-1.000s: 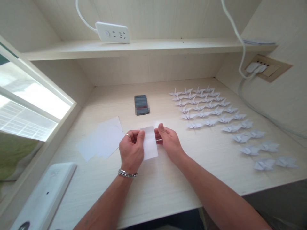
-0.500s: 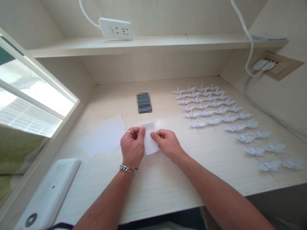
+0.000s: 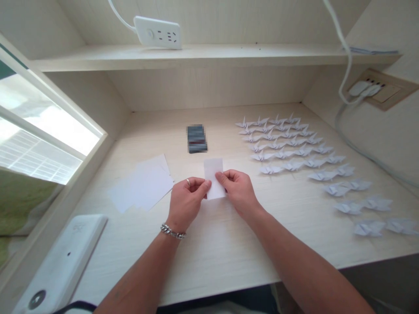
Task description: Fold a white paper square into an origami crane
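Note:
A small white rectangular piece of paper (image 3: 214, 174) is held up above the desk between both hands. My left hand (image 3: 187, 198), with a ring and a chain bracelet, pinches its lower left edge between thumb and fingers. On the right edge, my right hand (image 3: 240, 187) grips it with the thumb laid on its face. Whether the paper is folded double I cannot tell. To the left lie several loose white paper sheets (image 3: 140, 185), overlapping. Rows of white folded paper cranes (image 3: 294, 150) stand on the right side of the desk.
A blurred dark object (image 3: 197, 138) lies behind the hands. A long white device (image 3: 65, 257) sits at the left front. Above, the shelf (image 3: 212, 52) carries a white power strip (image 3: 159, 32). Cables hang by the wall socket (image 3: 379, 89) at right.
Both hands and the paper have shifted slightly right and away from me. The paper is turned more upright, and my left hand's grip has slid down toward its lower edge.

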The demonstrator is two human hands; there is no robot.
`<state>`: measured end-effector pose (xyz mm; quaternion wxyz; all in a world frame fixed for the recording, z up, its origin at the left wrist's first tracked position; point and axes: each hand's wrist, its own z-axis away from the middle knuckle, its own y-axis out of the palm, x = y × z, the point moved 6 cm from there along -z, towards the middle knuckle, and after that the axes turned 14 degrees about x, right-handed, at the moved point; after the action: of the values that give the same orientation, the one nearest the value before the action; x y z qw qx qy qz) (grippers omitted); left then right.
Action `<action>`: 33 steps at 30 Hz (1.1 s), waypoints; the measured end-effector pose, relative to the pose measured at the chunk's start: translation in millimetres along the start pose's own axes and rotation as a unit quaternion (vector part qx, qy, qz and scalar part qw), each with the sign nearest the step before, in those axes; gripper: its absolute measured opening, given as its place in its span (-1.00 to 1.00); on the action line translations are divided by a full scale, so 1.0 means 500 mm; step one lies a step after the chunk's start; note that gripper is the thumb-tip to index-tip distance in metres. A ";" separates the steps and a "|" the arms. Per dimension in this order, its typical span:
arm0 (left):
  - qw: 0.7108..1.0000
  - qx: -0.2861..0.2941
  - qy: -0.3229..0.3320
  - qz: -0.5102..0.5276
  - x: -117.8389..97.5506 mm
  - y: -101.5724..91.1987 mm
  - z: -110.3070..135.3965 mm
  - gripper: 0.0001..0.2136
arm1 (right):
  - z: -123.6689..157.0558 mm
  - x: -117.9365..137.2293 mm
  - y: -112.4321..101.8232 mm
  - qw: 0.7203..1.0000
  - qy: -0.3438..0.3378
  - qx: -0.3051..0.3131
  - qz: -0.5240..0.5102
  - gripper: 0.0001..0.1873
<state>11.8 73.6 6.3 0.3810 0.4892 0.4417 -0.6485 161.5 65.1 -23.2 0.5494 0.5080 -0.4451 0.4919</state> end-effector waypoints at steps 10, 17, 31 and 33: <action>0.998 -0.008 -0.021 -0.059 -0.005 0.000 0.002 -0.83 | 0.002 0.006 -0.006 0.997 -0.015 -0.020 0.067 -0.59; 0.997 -0.032 -0.018 -0.063 0.003 -0.011 0.000 -0.84 | -0.006 -0.019 0.012 0.998 0.043 0.038 0.006 -0.58; 0.997 -0.068 0.020 -0.016 0.017 -0.026 -0.008 -0.80 | -0.009 -0.016 0.012 0.996 0.038 0.033 0.078 -0.64; 0.998 -0.048 0.019 0.034 0.024 -0.023 -0.012 -0.77 | -0.008 -0.010 0.013 0.994 0.037 0.050 0.094 -0.63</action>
<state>0.3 82.2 -3.7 0.4176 0.4975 0.4622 -0.6037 154.4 68.4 -27.4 0.4906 0.4722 -0.4454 0.5813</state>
